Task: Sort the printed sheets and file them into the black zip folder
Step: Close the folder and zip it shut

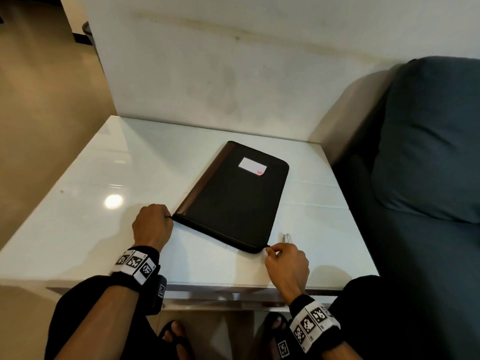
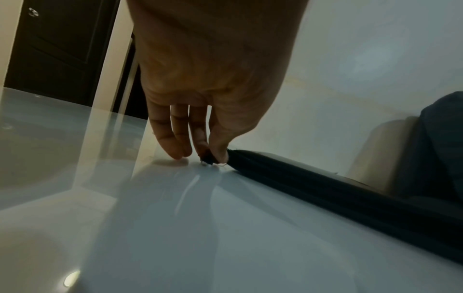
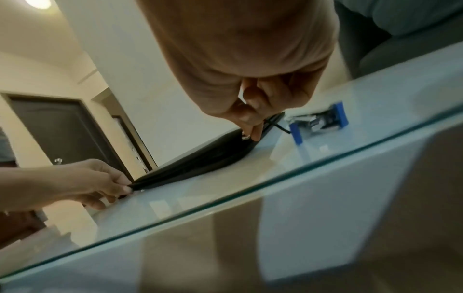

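The black zip folder [image 1: 233, 198] lies closed and flat on the white glass table [image 1: 109, 178], a white label [image 1: 252, 166] on its cover. My left hand [image 1: 153, 224] pinches the fabric end of the zip at the folder's near left corner [image 2: 234, 158], thumb and finger pressed together [image 2: 213, 156]. My right hand [image 1: 283, 261] pinches the zip pull at the near right corner [image 3: 250, 130], with its cord sticking out past the fingers. The folder's edge [image 3: 200, 166] runs between both hands. No printed sheets are in view.
A small blue and metal desk tool [image 3: 318, 121] lies on the table just right of my right hand, also seen in the head view [image 1: 287, 238]. A dark blue sofa [image 1: 428, 152] stands against the table's right side. A wall runs along the back.
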